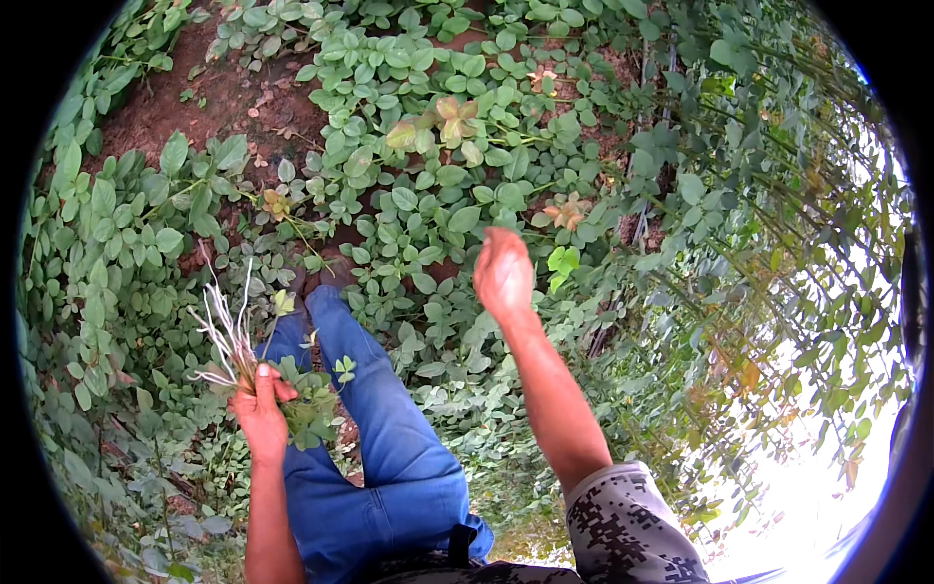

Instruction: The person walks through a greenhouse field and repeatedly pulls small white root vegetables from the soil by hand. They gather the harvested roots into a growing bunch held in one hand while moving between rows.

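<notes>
My left hand (263, 409) grips a bunch of pulled plants (237, 354). Their long white roots point up and away from me, and their green leaves (310, 405) hang out on the other side of the fist, over my blue trousers. Out ahead and to the right, my right hand (505, 274) is held above low leafy plants (408, 197), blurred, with its fingers curled. Whether anything is between those fingers is hidden. Just right of it grows a bright light-green leafy sprig (562, 264).
Bare reddish soil (211, 102) shows at the upper left among the plants. Taller leafy stems (766, 168) lean in along the right side, with bright light behind them. Dense foliage (102, 241) lines the left. My legs (387, 409) stand between the plants.
</notes>
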`<state>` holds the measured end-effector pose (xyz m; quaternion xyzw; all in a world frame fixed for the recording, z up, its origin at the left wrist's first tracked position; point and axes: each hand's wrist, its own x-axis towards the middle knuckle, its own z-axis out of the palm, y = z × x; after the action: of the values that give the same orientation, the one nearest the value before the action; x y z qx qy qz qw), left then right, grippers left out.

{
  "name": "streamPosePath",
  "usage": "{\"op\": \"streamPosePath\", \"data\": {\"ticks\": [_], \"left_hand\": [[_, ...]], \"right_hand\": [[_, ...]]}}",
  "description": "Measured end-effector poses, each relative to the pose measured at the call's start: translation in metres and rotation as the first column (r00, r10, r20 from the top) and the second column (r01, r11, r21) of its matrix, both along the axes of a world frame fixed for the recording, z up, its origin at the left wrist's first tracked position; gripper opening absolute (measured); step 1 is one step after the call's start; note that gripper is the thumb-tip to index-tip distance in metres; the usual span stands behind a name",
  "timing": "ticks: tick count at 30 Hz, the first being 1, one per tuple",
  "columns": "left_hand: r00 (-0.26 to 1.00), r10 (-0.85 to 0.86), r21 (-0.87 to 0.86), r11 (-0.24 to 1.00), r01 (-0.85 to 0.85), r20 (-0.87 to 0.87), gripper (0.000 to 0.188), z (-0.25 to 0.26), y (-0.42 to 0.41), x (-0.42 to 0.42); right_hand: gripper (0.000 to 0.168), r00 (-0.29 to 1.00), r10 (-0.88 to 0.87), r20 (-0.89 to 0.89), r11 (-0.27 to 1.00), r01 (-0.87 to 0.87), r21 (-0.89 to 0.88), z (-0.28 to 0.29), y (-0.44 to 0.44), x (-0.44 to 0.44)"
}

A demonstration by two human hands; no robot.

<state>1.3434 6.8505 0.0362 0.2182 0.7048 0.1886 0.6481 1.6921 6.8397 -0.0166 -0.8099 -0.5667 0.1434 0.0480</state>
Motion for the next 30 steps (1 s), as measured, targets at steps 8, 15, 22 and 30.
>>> {"op": "streamPosePath", "data": {"ticks": [8, 15, 22, 30], "left_hand": [[0.994, 0.072, 0.064, 0.996, -0.067, -0.077, 0.022, 0.015, 0.017, -0.040], [0.993, 0.103, 0.003, 0.995, -0.103, -0.059, 0.022, 0.018, -0.011, -0.026], [0.995, 0.059, -0.046, 0.997, -0.062, -0.076, 0.023, 0.020, -0.031, -0.013], [0.998, 0.041, -0.058, 0.997, -0.045, -0.056, 0.022, 0.024, -0.026, -0.004]], "right_hand": [[0.022, 0.910, 0.263, 0.322, 0.419, 0.193, -0.887, -0.111, -0.021, 0.163], [0.029, 0.930, 0.247, 0.273, 0.316, 0.189, -0.930, -0.142, -0.026, 0.152], [0.024, 0.885, 0.341, 0.316, 0.325, 0.204, -0.923, -0.150, -0.017, 0.146], [0.020, 0.949, 0.036, 0.314, 0.677, 0.208, -0.706, -0.124, -0.021, 0.121]]}}
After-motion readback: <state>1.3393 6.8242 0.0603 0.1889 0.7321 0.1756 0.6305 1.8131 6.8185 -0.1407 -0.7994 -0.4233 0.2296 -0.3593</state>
